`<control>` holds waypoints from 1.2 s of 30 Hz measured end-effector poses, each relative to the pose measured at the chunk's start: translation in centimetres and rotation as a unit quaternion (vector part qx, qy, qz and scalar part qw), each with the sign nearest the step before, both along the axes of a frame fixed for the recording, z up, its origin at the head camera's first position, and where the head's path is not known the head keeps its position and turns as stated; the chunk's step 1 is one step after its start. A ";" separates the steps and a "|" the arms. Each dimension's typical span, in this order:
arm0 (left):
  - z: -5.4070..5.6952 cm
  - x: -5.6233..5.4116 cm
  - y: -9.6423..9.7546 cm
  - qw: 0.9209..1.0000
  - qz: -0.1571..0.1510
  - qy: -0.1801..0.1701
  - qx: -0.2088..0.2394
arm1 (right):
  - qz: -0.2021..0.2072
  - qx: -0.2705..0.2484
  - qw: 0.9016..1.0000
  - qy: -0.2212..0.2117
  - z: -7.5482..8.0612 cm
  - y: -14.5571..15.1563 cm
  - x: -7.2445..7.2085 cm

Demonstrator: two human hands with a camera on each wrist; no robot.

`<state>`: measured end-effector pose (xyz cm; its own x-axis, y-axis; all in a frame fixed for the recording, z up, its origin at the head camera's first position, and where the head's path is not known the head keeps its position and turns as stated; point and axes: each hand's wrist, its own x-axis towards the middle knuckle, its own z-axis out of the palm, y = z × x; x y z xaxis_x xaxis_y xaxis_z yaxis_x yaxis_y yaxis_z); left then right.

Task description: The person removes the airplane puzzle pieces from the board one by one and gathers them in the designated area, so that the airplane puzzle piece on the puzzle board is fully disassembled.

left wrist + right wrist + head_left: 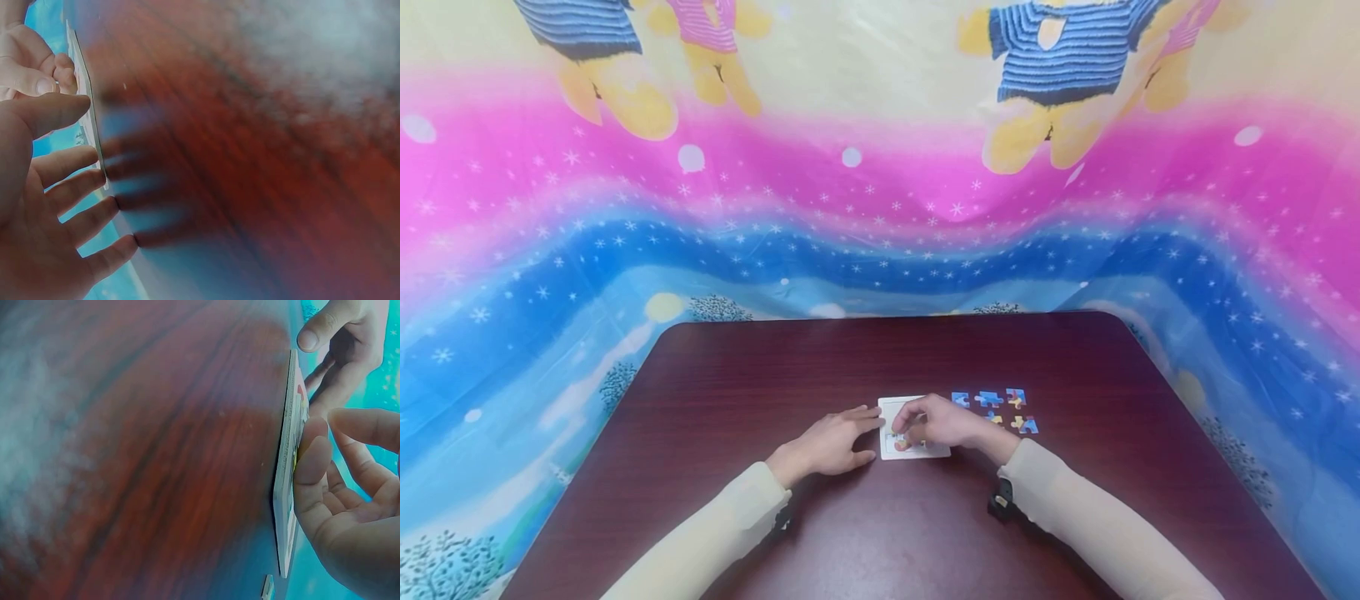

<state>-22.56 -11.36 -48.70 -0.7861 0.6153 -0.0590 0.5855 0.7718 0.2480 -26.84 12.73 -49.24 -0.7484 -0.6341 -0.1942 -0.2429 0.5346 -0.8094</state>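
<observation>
A small white puzzle board [891, 406] with a printed picture lies flat on the table. My left hand [835, 442] rests on the tabletop with spread, straight fingers, its fingertips at the board's left edge. Over the board, my right hand [936, 421] curls its thumb and index finger down to a red and yellow puzzle piece [901, 445] at the surface. The right hand hides much of the board. From the right wrist view, the fingertips [314, 455] meet against the face of the board [284, 506], and the piece itself is mostly hidden.
Several loose blue and yellow puzzle pieces [988, 399] lie in two rows right of the board, some partly behind the right hand. The dark red wooden table [760, 367] has rounded far corners. A cartoon-printed curtain [865, 250] hangs around its far side.
</observation>
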 end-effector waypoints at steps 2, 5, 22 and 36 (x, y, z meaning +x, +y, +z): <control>0.0 0.0 0.0 1.000 0.001 -0.005 0.002 | 0.001 -0.002 1.000 -0.003 0.0 -0.1 0.0; 0.1 0.0 0.0 1.000 -0.001 -0.007 0.007 | 0.003 -0.002 1.000 -0.009 0.1 -0.1 0.2; 0.3 -0.1 -0.1 1.000 -0.003 -0.013 0.009 | 0.003 -0.001 1.000 -0.014 0.3 -0.3 0.2; 0.5 0.0 -0.1 1.000 -0.005 -0.016 0.010 | -0.028 -0.014 0.998 -0.053 0.5 -0.7 0.2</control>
